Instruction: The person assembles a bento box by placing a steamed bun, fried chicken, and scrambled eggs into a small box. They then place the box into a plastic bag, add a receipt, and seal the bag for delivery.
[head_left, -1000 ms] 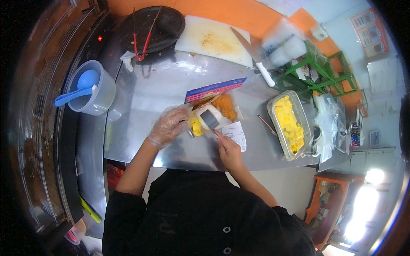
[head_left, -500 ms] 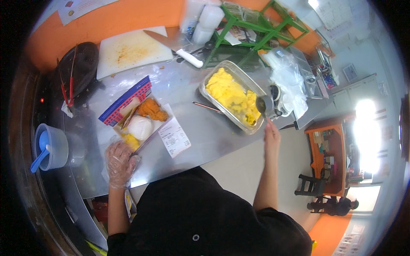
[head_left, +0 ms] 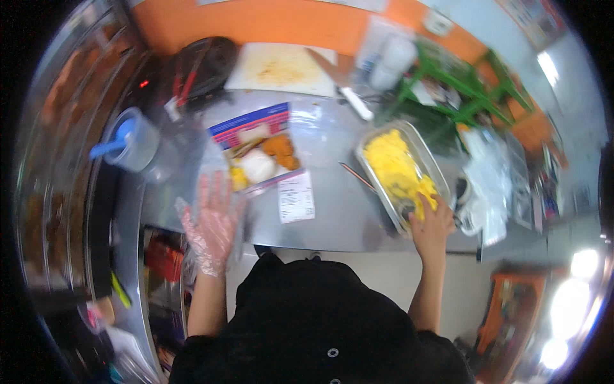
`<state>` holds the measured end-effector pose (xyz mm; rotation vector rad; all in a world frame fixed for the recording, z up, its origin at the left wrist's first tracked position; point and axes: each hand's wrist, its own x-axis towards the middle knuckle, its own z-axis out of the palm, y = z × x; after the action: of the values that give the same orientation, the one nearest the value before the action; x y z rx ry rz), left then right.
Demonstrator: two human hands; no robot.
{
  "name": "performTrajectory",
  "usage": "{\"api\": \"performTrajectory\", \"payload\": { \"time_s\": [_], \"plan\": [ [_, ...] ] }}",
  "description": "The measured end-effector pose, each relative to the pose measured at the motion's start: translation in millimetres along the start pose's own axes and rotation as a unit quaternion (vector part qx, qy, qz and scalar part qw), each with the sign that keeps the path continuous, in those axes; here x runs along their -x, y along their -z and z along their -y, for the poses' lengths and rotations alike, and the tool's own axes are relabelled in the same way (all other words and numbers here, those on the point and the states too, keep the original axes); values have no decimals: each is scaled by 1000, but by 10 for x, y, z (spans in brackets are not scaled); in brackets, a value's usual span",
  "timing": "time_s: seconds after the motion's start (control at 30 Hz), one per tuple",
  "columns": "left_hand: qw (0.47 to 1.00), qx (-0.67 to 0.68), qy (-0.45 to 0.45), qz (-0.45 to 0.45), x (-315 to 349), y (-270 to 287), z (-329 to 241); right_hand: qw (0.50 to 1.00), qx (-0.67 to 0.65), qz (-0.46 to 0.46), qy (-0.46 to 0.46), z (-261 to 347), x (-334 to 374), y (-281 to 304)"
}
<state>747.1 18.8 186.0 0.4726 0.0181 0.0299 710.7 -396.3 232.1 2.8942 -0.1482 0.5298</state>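
Observation:
My left hand [head_left: 214, 224], in a clear plastic glove, is open with fingers spread beside the near left corner of a blue-and-pink patterned food box [head_left: 249, 126]. That box holds a mound of white rice [head_left: 258, 166], orange-brown fried food [head_left: 280, 150] and a little yellow egg [head_left: 239, 178]. At the right, my bare right hand [head_left: 433, 229] reaches over the near end of a clear tray [head_left: 367, 171] of scrambled egg [head_left: 387, 157]. Its bent fingers are at the egg; blur hides what they hold, if anything. A dark grey shape, perhaps the ladle, shows beside the thumb.
A printed receipt [head_left: 296, 197] lies against the box. Behind are a white cutting board [head_left: 281, 70], a white-handled knife [head_left: 355, 102], a black pan [head_left: 214, 64] and red tongs [head_left: 188, 86]. A tub [head_left: 144, 147] with a blue spoon stands left; plastic bags [head_left: 489, 185] lie right.
The view has shifted and turned. My left hand has gone from bent at the box to spread beside it. My right hand has moved from the ladle's handle outside the tray to over its near end.

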Motion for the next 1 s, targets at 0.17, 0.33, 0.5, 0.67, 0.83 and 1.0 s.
{"api": "performTrajectory", "payload": {
  "time_s": [0.17, 0.33, 0.5, 0.67, 0.83, 1.0],
  "plan": [
    [965, 167, 169, 111, 666, -337, 157, 720, -661, 194, 81, 790, -317, -36],
    [950, 111, 244, 158, 1139, -275, 198, 509, -711, 414, 254, 1940, -209, 73],
    [968, 50, 225, 96, 1401, 3, -267, 529, -692, 452, 192, 2458, -270, 77],
    [974, 53, 202, 85, 1513, 349, -693, 468, -705, 464, 262, 3215, -56, -9],
    [985, 74, 145, 60, 1541, 895, -1204, 513, -646, 540, 168, 4139, 13, 108],
    [994, 9, 104, -28, 1701, 1455, -1792, 341, -778, 526, -50, 5243, -287, 11]
  ]
}}
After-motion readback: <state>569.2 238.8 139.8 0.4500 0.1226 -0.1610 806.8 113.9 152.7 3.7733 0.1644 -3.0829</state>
